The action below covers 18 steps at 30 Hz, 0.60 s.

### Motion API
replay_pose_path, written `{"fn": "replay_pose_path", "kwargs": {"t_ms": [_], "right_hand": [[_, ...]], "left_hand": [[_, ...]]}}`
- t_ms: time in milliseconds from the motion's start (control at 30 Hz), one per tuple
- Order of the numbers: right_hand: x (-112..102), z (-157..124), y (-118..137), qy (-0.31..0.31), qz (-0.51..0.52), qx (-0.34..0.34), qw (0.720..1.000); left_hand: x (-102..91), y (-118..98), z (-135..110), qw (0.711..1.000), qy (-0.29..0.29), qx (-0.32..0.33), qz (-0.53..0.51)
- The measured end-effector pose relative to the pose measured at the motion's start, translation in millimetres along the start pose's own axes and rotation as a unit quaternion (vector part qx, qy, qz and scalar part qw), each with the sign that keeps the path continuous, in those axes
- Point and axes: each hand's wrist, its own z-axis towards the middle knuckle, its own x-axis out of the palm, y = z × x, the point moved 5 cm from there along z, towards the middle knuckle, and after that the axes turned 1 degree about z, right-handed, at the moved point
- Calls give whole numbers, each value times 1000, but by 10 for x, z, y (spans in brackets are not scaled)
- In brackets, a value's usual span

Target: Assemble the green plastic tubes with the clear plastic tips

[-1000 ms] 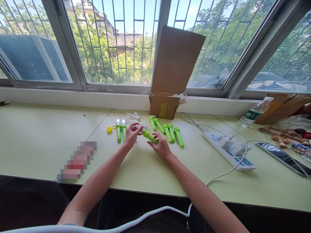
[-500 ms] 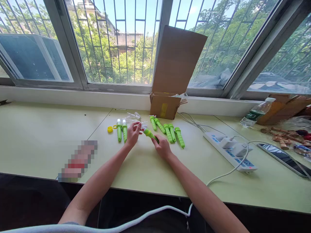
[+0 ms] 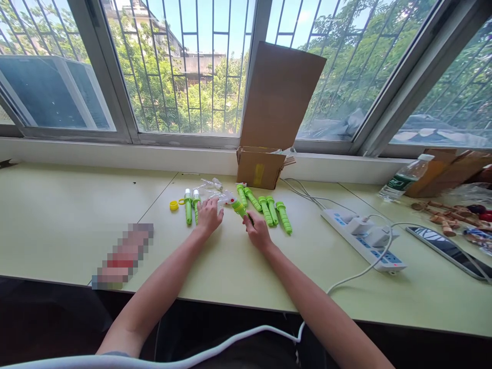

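My right hand (image 3: 258,229) is closed around a green ribbed plastic tube (image 3: 239,207), tilted with its wide collar towards the upper left. My left hand (image 3: 209,214) is palm down over the table, its fingers apart and reaching to thin clear plastic pieces (image 3: 220,197); the fingertips are partly hidden among them. Just left of it lie two green tubes with white tops (image 3: 188,207), one partly covered by the hand. Beside these is a yellow ring-shaped cap (image 3: 174,205). Several more green ribbed tubes (image 3: 283,218) lie to the right of my right hand.
An open cardboard box (image 3: 257,168) stands at the back against the window sill. To the right are a white power strip (image 3: 363,241) with cables, a phone (image 3: 449,251), a water bottle (image 3: 405,179) and wooden pieces (image 3: 442,218). A blurred patch (image 3: 123,256) covers something at the left.
My left hand has moved from beside the held tube's collar down and left to the clear pieces, its fingers spreading. The tube in my right hand has shifted slightly right.
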Motion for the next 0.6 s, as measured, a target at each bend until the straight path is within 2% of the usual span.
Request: {"fn": "replay_pose_path", "kwargs": {"t_ms": [133,300,467,533,600], "right_hand": [[-4,2,5,-4,-1,-3,1000],[2,8,0,-4,1,-8,1000],[0,8,4,-4,0,-8,1000],[-4,6,13,-5,1,-9,1000],[-8,3,20,-6,3,-9,1000]], "left_hand": [[17,-7,1,999,30,18,13],[-13,-65,8,998,27,63,-4],[47,-83,-16,995,72,73,-12],[37,-96,-12,995,60,81,-23],[-4,-103,5,995,24,82,-42]]}}
